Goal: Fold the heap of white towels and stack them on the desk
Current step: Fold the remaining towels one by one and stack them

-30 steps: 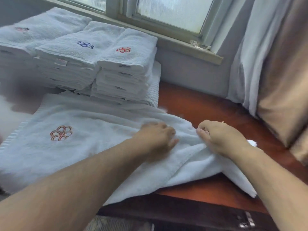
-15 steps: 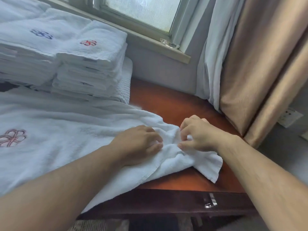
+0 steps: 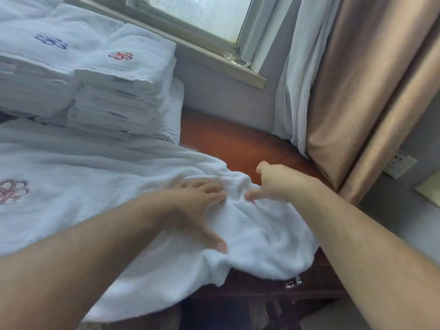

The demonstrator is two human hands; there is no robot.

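A large white towel [image 3: 95, 186] with a red emblem [image 3: 13, 190] lies spread over the brown desk [image 3: 238, 144]. Its right end is rumpled and hangs over the front edge. My left hand [image 3: 195, 208] rests flat on that end with fingers and thumb spread. My right hand [image 3: 278, 184] is just right of it, fingertips touching the rumpled cloth and thumb raised apart. Behind stand stacks of folded white towels, one topped by a red emblem [image 3: 121, 55], another by a blue emblem [image 3: 51, 41].
A window sill [image 3: 209, 51] with a small glass object [image 3: 237, 60] runs behind the desk. White sheer curtain [image 3: 292, 79] and tan curtain [image 3: 357, 91] hang at the right. A wall socket [image 3: 400, 163] sits beyond them. A metal drawer handle [image 3: 294, 282] shows below the desk edge.
My right hand has released its pinch on the towel's end and opened. My left hand's fingers have spread flat. The towel's right end now lies wider toward the front edge.
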